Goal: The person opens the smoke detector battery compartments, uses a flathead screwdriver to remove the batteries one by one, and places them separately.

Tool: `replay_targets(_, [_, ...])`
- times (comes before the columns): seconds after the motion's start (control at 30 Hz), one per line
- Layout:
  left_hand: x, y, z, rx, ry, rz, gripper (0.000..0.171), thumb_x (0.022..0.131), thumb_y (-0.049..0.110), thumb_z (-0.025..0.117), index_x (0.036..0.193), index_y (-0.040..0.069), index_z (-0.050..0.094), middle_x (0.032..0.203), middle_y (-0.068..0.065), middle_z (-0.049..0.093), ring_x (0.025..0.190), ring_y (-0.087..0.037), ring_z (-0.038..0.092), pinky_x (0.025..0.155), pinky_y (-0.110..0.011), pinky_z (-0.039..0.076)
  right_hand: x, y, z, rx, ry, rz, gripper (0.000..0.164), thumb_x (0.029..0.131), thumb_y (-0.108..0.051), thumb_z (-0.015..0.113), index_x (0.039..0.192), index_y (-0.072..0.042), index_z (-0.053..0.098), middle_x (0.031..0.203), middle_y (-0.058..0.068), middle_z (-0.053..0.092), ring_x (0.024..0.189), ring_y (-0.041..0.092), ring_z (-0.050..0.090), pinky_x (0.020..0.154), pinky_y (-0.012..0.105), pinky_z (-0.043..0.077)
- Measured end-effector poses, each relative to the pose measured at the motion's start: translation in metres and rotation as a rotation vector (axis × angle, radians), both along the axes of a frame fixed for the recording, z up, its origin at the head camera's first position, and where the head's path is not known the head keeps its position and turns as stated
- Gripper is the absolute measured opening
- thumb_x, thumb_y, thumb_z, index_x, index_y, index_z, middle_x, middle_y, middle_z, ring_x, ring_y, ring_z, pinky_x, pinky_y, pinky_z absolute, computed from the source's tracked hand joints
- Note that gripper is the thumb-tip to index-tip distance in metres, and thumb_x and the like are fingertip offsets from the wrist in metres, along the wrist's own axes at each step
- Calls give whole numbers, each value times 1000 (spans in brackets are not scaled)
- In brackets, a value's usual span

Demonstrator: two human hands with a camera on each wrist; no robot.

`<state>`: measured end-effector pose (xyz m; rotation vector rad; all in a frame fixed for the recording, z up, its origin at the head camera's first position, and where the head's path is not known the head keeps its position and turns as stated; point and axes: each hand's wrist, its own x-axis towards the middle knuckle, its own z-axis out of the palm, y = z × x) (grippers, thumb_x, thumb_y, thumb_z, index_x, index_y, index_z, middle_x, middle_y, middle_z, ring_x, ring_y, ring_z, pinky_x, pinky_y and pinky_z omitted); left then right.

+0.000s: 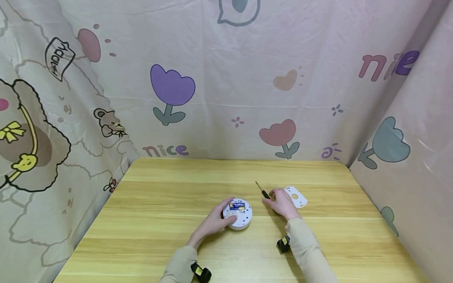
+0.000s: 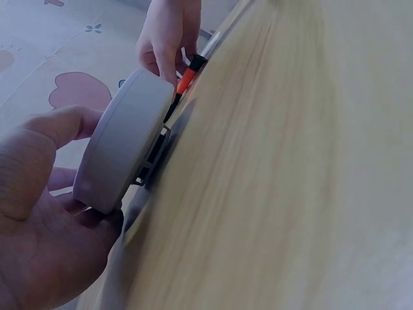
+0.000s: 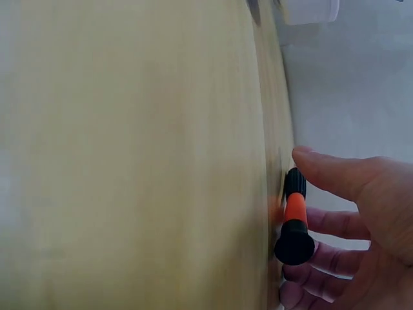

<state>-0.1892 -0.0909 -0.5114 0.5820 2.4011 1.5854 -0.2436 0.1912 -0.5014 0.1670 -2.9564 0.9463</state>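
My left hand [image 1: 217, 220] grips a round white smoke detector [image 1: 242, 222] by its left side, with the thumb over its face. A blue battery [image 1: 237, 206] sits in that face. In the left wrist view the detector [image 2: 126, 139] is tilted, and a dark slotted part [image 2: 153, 156] shows on its table side. A screwdriver [image 1: 264, 193] with a black and orange handle lies on the table, its blade pointing away. My right hand [image 1: 284, 204] is at the handle; in the right wrist view thumb and fingers are spread beside the handle [image 3: 295, 216].
A white mounting plate [image 1: 301, 202] with a round hole lies just beyond my right hand. All this is on a wood-grain table [image 1: 170, 204]. A patterned cloth [image 1: 219, 86] hangs behind it and on both sides.
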Motion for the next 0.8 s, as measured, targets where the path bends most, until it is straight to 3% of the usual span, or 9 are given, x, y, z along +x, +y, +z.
replay_targets(0.37, [-1,0,2,2,7,-5,75,94,25,70,155,2,33,161,-25,33,150,-47,28,124,-66,20,-4,-4,2,51,-16,-28,35,90,-30,74,106,1,67,101,15,65,88,26,60,80,43,53])
replay_targets(0.8, [-1,0,0,-5,22,-1,73,94,23,71,154,1,36,159,-26,36,148,-48,31,123,-66,21,-5,-5,0,95,56,-28,20,89,-20,75,91,-2,68,87,11,64,76,22,58,66,35,49])
